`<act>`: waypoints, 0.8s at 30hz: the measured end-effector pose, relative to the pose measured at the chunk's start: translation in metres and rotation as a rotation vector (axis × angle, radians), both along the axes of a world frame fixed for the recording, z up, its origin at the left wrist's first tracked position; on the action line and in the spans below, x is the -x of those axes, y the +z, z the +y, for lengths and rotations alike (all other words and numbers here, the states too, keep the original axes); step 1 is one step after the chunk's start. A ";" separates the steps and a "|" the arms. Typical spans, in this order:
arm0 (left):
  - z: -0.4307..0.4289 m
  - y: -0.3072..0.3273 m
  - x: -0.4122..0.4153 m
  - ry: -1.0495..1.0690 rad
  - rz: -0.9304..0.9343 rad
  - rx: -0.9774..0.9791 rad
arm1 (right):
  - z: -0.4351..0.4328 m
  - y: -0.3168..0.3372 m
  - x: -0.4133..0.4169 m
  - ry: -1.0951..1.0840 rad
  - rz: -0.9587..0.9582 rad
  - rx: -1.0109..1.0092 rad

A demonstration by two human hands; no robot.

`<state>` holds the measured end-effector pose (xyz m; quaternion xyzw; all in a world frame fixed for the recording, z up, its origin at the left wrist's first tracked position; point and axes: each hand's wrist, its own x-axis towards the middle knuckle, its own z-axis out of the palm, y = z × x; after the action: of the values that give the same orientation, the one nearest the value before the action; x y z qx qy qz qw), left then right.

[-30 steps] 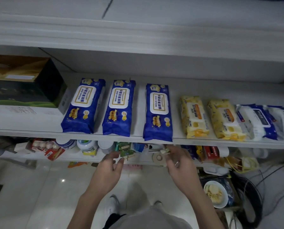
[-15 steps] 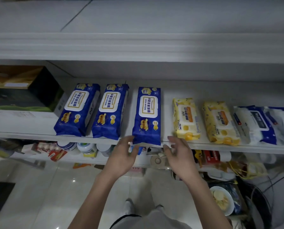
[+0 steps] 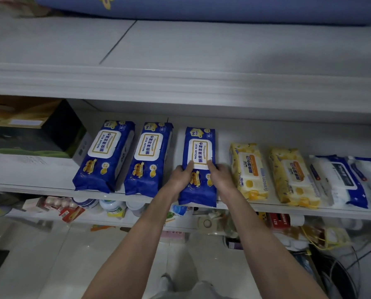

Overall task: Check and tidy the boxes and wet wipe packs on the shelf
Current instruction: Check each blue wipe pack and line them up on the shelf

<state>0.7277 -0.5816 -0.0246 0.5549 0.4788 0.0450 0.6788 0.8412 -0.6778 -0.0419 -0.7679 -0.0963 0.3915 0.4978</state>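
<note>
Left hand and right hand clasp the third blue plastic wet-wipe pack by its sides (fingers curled over), probably squaring it on the white shelf.

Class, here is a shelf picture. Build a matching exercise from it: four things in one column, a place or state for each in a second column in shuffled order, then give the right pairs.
Things
1. box
2. third blue pack
3. yellow packs
4. white packs

Place or state
a. far right of the shelf
b. gripped by the left hand and the right hand
c. far left of the shelf
d. just right of the right hand

Pairs: 1-c, 2-b, 3-d, 4-a
</note>
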 end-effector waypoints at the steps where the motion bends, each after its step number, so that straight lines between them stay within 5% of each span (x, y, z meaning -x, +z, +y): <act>1: -0.002 0.001 0.003 -0.010 0.006 -0.010 | -0.003 0.010 0.006 -0.036 0.041 -0.022; 10: -0.048 0.027 0.056 0.019 -0.180 0.102 | -0.061 0.030 0.044 -0.181 0.301 -0.254; 18: -0.053 0.055 0.103 -0.007 -0.451 0.083 | -0.091 0.053 0.070 -0.066 0.224 -0.529; 24: -0.056 0.056 0.129 -0.024 -0.474 0.043 | -0.101 0.055 0.092 -0.003 0.240 -0.626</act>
<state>0.5991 -0.6374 0.0315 0.5197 0.3004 0.1557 0.7845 0.7487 -0.7783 0.0128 -0.5262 -0.1514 0.4296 0.7181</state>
